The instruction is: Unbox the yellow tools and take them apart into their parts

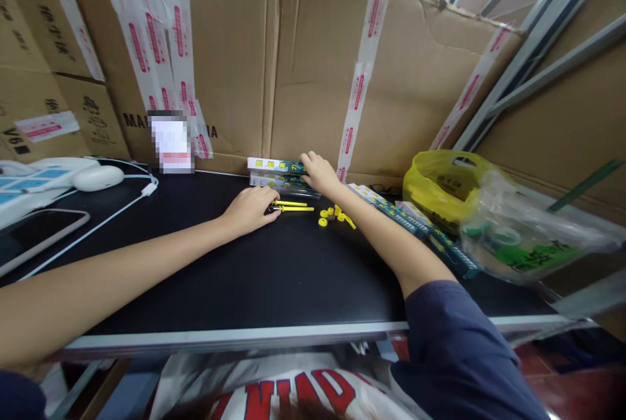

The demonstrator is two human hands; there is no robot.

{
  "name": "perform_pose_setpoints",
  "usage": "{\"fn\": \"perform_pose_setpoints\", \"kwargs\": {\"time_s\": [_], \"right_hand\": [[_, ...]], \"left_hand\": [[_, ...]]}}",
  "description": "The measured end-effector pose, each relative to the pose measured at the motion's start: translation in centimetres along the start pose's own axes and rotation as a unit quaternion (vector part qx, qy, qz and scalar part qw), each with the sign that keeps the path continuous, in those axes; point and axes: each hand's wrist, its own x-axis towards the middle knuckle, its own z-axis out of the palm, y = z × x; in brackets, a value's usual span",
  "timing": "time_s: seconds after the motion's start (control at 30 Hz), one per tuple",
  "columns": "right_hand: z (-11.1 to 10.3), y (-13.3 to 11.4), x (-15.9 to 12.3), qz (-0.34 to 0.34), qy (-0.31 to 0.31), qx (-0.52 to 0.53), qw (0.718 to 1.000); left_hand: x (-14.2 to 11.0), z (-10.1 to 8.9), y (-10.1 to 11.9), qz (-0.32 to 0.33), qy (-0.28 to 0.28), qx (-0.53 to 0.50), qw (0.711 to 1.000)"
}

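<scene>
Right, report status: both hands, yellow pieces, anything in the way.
Left hand at two yellow sticks. Right hand on stacked boxes. Small yellow parts loose on black tabletop; right forearm close beside them.

The phone (42, 237) was cut off by the left picture edge. The upright screen (171, 143) was pixelated and unreadable. Fine detail of the small yellow parts (328, 216) was too small to resolve.
</scene>
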Motion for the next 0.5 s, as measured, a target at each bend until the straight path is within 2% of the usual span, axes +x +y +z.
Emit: {"fn": "perform_pose_setpoints", "kwargs": {"time_s": [0.1,0.2,0.3,0.43,0.5], "right_hand": [[-1.7,1.0,-0.9,-0.014,0.018,-0.001,1.000],[-3.4,2.0,-3.2,-0.045,0.038,0.001,0.998],[-4.7,2.4,-6.7,-0.062,0.049,0.011,0.997],[-5.5,2.2,-11.1,-0.067,0.069,0.017,0.995],[-5.4,1.9,-12.5,-0.063,0.077,0.030,0.995]], "left_hand": [[0.1,-0.7,-0.1,0.000,0.011,-0.012,1.000],[-0.2,-2.1,-0.3,-0.008,0.032,-0.045,0.998],[-1.3,-3.7,-0.3,-0.066,0.052,-0.101,0.991],[-2.6,-4.7,0.2,-0.128,0.063,-0.201,0.969],[-2.7,-4.7,0.5,-0.145,0.062,-0.286,0.945]]}}
